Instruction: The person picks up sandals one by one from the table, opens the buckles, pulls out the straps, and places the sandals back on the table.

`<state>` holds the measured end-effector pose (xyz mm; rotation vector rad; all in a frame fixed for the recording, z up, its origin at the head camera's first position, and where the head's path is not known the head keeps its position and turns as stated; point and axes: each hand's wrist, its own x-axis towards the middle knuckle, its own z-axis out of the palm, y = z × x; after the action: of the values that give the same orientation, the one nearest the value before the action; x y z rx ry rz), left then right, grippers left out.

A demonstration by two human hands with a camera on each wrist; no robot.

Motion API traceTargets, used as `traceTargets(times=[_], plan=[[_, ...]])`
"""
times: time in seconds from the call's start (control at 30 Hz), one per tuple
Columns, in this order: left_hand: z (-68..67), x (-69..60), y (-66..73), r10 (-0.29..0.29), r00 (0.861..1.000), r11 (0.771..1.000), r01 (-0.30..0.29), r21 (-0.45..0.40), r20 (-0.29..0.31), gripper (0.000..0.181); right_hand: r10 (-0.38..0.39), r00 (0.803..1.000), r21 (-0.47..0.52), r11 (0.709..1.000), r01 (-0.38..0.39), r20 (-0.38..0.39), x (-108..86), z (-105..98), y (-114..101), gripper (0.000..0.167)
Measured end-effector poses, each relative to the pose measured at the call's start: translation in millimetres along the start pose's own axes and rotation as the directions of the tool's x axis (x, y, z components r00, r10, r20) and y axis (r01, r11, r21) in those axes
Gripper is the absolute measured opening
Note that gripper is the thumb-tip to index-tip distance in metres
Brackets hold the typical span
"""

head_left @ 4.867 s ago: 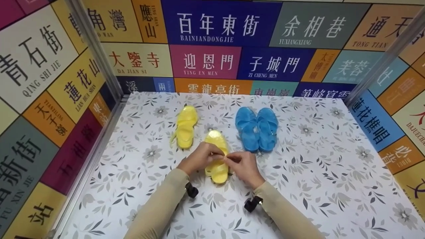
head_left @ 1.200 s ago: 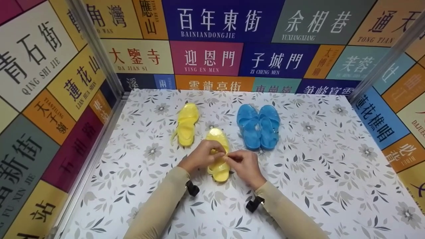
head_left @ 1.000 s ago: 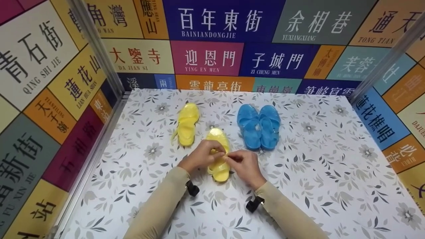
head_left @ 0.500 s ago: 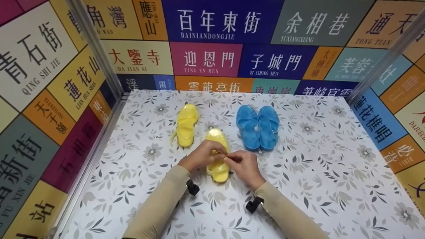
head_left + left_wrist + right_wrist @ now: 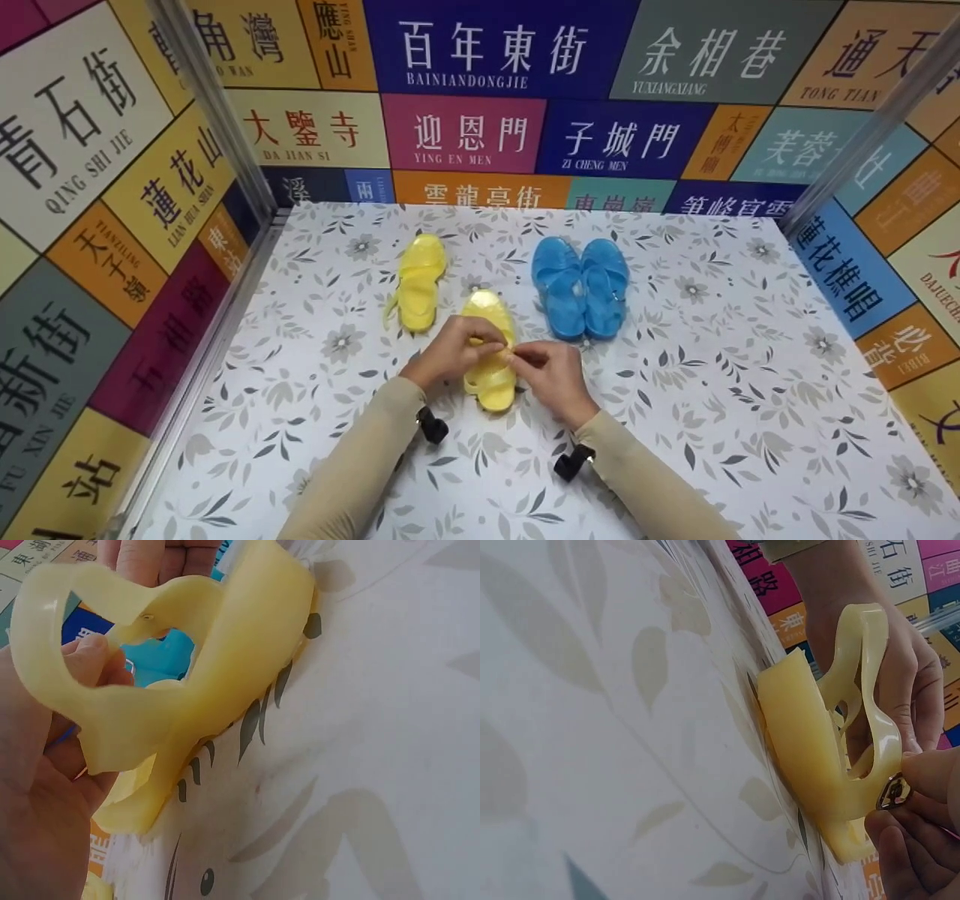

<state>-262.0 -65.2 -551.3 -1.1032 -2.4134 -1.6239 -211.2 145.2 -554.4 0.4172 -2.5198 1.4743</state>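
Note:
A yellow sandal (image 5: 482,304) lies sole down on the cloth, toe pointing away, with both hands at its straps. My left hand (image 5: 454,349) reaches over it from the left, thumb and fingertips pinching the sandal's strap near its right side. From the right, my right hand (image 5: 556,375) pinches the strap end beside a small metal buckle (image 5: 894,791), seen in the right wrist view. The looped ankle strap (image 5: 127,701) stands up over the heel in the left wrist view. Fingertips hide how the strap end sits in the buckle.
The other yellow sandal (image 5: 421,264) lies behind on the left, its strap hanging loose at the side. A pair of blue sandals (image 5: 559,289) stands side by side behind on the right. Flower-patterned cloth (image 5: 735,390) covers the table, with sign-printed panels (image 5: 465,133) around it.
Both hands stay at the same sandal, their fingertips shifting only slightly at the strap and buckle. The sandals keep their places; the head view sways a little.

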Motion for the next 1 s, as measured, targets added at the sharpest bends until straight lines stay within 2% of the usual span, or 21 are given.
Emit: traceTargets(times=[0.13, 0.27, 0.33, 0.4, 0.57, 0.67, 0.87, 1.0], plan=[[-3.8, 0.2, -1.4, -0.009, 1.000, 1.000, 0.009, 0.005, -0.023, 0.009, -0.004, 1.000, 0.003, 1.000, 0.004, -0.013, 1.0, 0.0, -0.3, 0.013], [-9.9, -2.5, -3.7, -0.061, 0.994, 0.998, 0.061, -0.004, -0.093, 0.010, 0.009, 1.000, -0.004, 1.000, -0.009, -0.016, -0.2, -0.8, -0.5, 0.015], [-12.7, -4.5, -3.5, -0.083, 0.991, 0.996, 0.084, 0.003, -0.109, 0.009, 0.019, 1.000, -0.007, 1.000, -0.019, -0.012, -0.7, -1.1, -0.3, 0.016], [-14.4, -5.4, -2.2, -0.081, 0.993, 0.996, 0.085, 0.037, -0.085, 0.008, 0.028, 1.000, -0.005, 1.000, -0.028, -0.005, -0.9, -1.5, -0.3, 0.017], [-14.2, -5.2, 3.3, -0.043, 0.998, 0.991, 0.037, 0.126, 0.043, 0.010, 0.048, 0.999, 0.017, 0.999, -0.049, 0.013, -0.3, -1.9, -0.4, 0.016], [-13.0, -4.5, 6.4, -0.028, 0.997, 0.988, 0.018, 0.151, 0.065, 0.014, 0.065, 0.997, 0.027, 0.997, -0.066, 0.036, 0.4, -1.9, -0.1, 0.013], [-10.8, -9.5, 13.2, 0.006, 1.000, 0.974, -0.007, 0.226, 0.006, 0.018, 0.103, 0.986, 0.023, 0.994, -0.107, 0.134, -0.4, -1.9, 0.4, 0.017], [-8.0, -18.7, 19.5, -0.010, 0.997, 0.977, 0.026, 0.211, -0.078, 0.029, 0.112, 0.975, 0.012, 0.993, -0.117, 0.193, -2.2, -2.3, 0.5, 0.026]])
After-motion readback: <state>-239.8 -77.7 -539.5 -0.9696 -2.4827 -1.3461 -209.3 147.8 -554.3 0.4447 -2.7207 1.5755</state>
